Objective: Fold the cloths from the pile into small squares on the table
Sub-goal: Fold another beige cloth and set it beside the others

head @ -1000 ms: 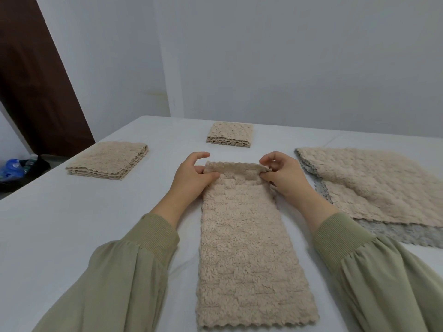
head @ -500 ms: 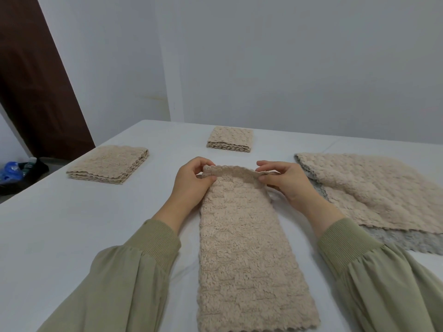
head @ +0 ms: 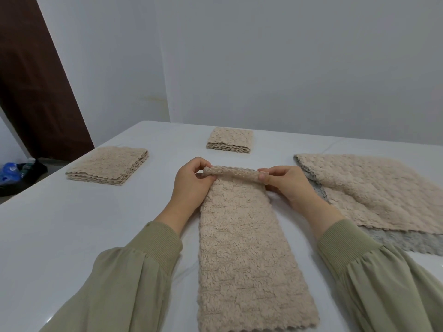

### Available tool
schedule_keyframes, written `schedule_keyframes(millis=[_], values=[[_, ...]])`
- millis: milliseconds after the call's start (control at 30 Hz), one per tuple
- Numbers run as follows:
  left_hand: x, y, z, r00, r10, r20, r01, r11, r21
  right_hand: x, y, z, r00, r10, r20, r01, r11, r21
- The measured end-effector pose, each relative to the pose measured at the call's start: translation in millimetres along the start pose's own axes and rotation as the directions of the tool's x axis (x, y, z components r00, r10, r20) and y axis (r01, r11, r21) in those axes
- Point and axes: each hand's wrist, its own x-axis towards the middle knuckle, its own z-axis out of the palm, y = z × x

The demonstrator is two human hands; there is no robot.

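Two hands pinch the far end of the long beige strip (head: 249,248), a cloth folded lengthwise that lies on the white table (head: 72,236) and runs straight away from the person. The left hand (head: 189,188) and right hand (head: 287,185) each hold one far corner between thumb and curled fingers. That end is lifted just off the surface and rolled slightly back over the strip.

The likely next move is to carry this end toward the near one, and several slips seem possible. If one hand travels faster, the edges would land skewed and the square would come out crooked. The plush layers could slide apart, since only the corners are held. The near end has nothing weighing it down and may drag on the smooth top.

Right of the strip, close to the right hand, lies the unfolded pile (head: 371,188), beige over a grey cloth (head: 395,240); a careless sleeve might catch it. Left of the strip and well apart sits a folded stack (head: 107,166), and beyond the strip's far end sits a smaller folded stack (head: 230,140). Past that rise plain pale walls. Far to the strip's left is a dark brown door (head: 31,92), with a dark bag (head: 24,173) on the floor below it.
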Motion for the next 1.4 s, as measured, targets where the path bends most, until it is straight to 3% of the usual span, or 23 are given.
schedule_keyframes(millis=[167, 267, 333, 900, 1000, 1200, 1400], values=[[0, 0, 1, 1.000, 0.004, -0.022, -0.004, 1.000, -0.002, -1, -1, 3, 0.999, -0.030, -0.028, 0.027, 0.995, -0.099], [0, -1, 1, 0.999, -0.013, -0.038, 0.012, 1.000, -0.003, 2, 2, 4, 0.996, -0.086, -0.003, 0.081, 0.953, -0.292], [0, 0, 1, 0.999, -0.008, -0.050, 0.008, 1.000, 0.000, 1, 3, 6, 0.995, -0.100, 0.010, 0.098, 0.939, -0.329], [1, -1, 1, 0.998, -0.044, -0.037, 0.043, 0.999, -0.033, -2, -7, 8, 0.979, -0.122, -0.160, 0.113, 0.991, -0.065], [-1, 3, 1, 0.998, -0.062, -0.007, 0.060, 0.989, -0.135, -2, -7, 6, 0.976, -0.155, -0.151, 0.152, 0.988, -0.027], [1, 2, 0, 0.995, -0.097, -0.038, 0.089, 0.980, -0.175, 1, -11, 5, 0.971, -0.201, -0.127, 0.188, 0.977, -0.103], [-2, 20, 2, 0.994, -0.099, -0.037, 0.085, 0.954, -0.287, 0, -27, 4, 0.977, -0.193, -0.089, 0.199, 0.977, 0.072]])
